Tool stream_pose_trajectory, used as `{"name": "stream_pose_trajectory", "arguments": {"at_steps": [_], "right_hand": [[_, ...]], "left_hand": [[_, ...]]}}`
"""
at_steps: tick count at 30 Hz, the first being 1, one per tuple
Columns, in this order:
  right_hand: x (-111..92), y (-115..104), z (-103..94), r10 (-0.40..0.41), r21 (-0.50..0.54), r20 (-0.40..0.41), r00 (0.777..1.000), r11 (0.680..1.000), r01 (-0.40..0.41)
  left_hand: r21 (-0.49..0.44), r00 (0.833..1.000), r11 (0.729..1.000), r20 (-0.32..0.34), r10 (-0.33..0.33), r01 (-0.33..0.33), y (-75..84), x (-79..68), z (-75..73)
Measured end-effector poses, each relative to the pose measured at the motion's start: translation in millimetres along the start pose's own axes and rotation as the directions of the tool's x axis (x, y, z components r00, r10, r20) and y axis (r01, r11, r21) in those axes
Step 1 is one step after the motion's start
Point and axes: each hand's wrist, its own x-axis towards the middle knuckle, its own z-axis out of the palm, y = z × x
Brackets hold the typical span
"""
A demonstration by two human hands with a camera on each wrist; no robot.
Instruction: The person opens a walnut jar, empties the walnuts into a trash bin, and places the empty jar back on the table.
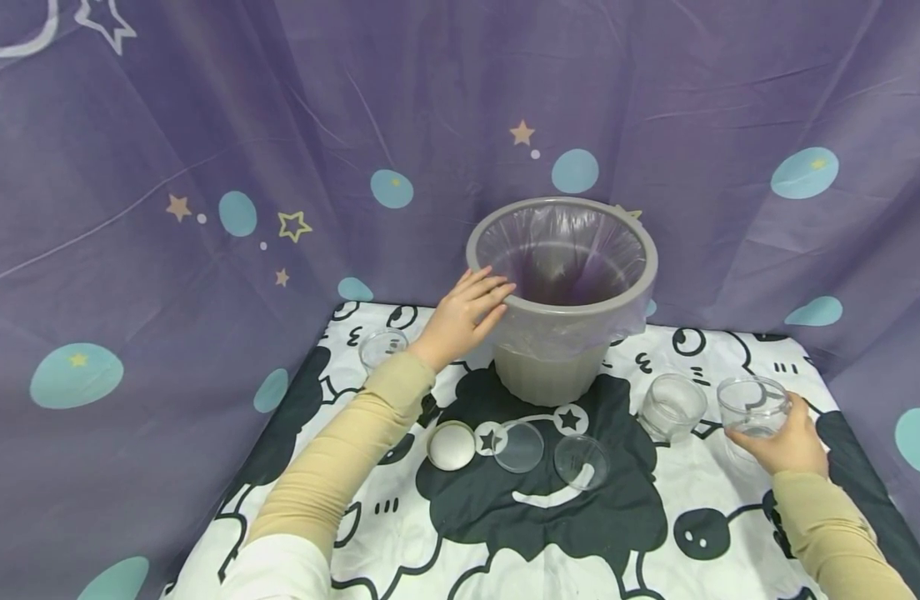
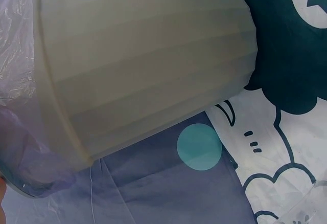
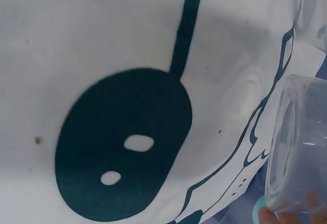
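Note:
My left hand (image 1: 463, 317) rests on the near left rim of a grey waste bin (image 1: 553, 375), its fingers lying fairly straight. A clear plastic bag lines the bin and folds over its rim. In the left wrist view the bin's ribbed side (image 2: 153, 70) fills the middle, with a sliver of a fingertip at the left edge. On the right, my right hand (image 1: 790, 442) grips a clear round container (image 1: 752, 400) by its side. The right wrist view shows this container (image 3: 306, 147) tilted, with fingertips below it. Beside it stands another clear container (image 1: 673, 404).
Three round lids lie before the bin: a whitish one (image 1: 451, 445), a translucent one (image 1: 517, 447) and a clear one (image 1: 582, 463). Another clear round piece (image 1: 381, 346) sits behind my left forearm. A purple curtain (image 1: 430, 100) hangs behind the patterned cloth (image 1: 542, 575).

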Motion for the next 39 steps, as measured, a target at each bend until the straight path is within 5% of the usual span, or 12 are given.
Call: {"name": "stream_pose_trajectory", "arguments": {"at_steps": [21,39], "right_hand": [[0.7,6.4,9.3,0.113,0.008,0.056,0.992,0.994,-0.113],[-0.1,19.6,3.1,0.054,-0.052,0.068,0.996,0.997,-0.050]], "left_hand": [[-0.010,1.000,1.000,-0.003,0.004,-0.004,1.3,-0.2,1.0],[-0.006,1.000,1.000,-0.009,-0.009,0.009,1.3,-2.0,1.8]]}}
